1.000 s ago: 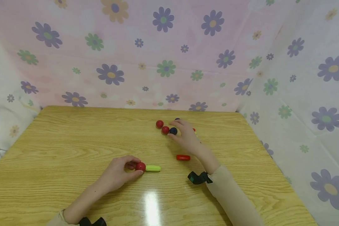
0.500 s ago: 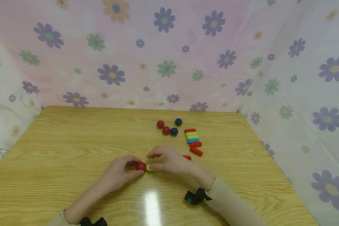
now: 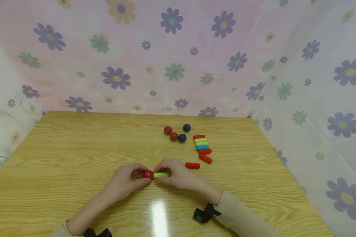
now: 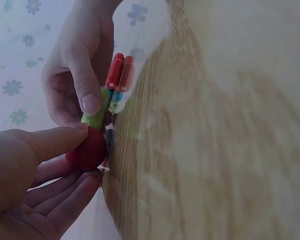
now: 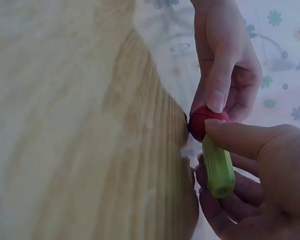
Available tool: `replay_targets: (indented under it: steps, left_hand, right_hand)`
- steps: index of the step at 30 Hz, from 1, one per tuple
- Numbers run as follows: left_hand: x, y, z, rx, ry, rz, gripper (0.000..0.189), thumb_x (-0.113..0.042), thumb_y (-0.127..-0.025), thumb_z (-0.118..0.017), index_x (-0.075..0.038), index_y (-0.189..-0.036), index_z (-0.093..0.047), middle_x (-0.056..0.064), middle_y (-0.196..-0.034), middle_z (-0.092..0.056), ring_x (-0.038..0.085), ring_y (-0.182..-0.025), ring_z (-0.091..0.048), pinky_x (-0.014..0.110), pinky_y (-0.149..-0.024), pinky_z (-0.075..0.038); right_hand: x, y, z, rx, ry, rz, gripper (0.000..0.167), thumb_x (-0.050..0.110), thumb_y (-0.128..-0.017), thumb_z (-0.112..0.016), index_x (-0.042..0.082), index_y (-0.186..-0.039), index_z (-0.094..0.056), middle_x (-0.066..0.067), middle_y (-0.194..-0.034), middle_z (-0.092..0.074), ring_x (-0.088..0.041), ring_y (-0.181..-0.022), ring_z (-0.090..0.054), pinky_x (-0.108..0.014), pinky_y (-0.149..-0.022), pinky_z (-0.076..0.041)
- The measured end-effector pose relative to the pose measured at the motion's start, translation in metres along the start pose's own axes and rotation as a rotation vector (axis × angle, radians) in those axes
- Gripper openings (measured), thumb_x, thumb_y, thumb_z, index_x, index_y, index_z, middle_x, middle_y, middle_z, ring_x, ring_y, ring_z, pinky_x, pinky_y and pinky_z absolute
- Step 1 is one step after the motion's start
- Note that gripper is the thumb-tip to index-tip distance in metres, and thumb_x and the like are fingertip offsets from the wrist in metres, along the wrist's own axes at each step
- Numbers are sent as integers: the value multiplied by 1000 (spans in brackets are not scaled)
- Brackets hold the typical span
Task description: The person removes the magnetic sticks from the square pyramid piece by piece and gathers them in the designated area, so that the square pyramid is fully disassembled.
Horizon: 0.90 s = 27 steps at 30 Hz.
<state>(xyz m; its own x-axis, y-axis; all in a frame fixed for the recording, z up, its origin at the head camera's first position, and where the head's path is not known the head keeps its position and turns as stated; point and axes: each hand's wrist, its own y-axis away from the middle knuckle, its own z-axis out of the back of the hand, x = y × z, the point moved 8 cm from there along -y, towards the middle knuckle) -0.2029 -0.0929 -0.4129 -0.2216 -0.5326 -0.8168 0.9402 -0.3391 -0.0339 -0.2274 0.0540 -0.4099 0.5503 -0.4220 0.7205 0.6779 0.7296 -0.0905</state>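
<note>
On the near part of the table, my left hand (image 3: 124,180) pinches a glossy red ball (image 3: 148,174) between thumb and fingers. Right beside it, my right hand (image 3: 179,174) holds a short yellow-green ribbed stick (image 3: 162,174), its thumb along one side and fingers along the other. One end of this stick meets the ball, in line with it. In the right wrist view the stick's free end (image 5: 222,191) shows a small round grey spot. The left wrist view shows the left thumb (image 4: 65,140) on top of the ball, close to the right hand's fingertips.
A lone red stick (image 3: 192,165) lies just beyond the right hand. Farther back is a row of red, yellow-green and blue sticks (image 3: 202,148). Two red balls (image 3: 173,136) and two dark blue balls (image 3: 182,138) sit left of that row. A flowered curtain (image 3: 130,59) hangs behind the table.
My right hand has come from the dark blue balls at the back down to the yellow-green stick, and its fingers have closed on it. My left hand stays at the red ball.
</note>
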Motion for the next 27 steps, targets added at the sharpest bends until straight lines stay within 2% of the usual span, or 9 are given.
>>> replay_targets:
  steps: [7,15,23,27]
  left_hand:
    - [-1,0,0,0,1,-15,23,-27,-87,-79,-14,-106,-72,-2,-104,-73,15,-98,-71,31,-86,-59]
    - [-3,0,-2,2,7,-20,23,-25,-87,-79,-14,-106,-72,-2,-105,-73,15,-99,-71,29,-86,-58]
    - [-5,-5,-2,-36,-38,11,24,-24,-86,-80,-15,-107,-71,-2,-105,-73,15,-98,-70,34,-87,-58]
    - [-4,-10,-3,-59,-59,19,23,-21,-86,-80,-14,-107,-71,-2,-105,-72,14,-98,-70,33,-88,-58]
  right_hand:
    - [2,0,-3,-40,29,30,14,20,-92,-74,16,-106,-71,5,-100,-70,-3,-94,-62,-20,-86,-52]
    - [10,4,1,-56,118,103,12,16,-93,-72,13,-104,-76,4,-94,-69,-5,-83,-59,-17,-73,-49]
    - [2,23,15,-86,174,50,13,18,-92,-74,16,-104,-75,7,-98,-69,-6,-90,-61,-23,-82,-52]
    - [-3,35,22,-118,265,84,15,16,-90,-76,15,-105,-75,6,-100,-68,-8,-93,-60,-25,-85,-54]
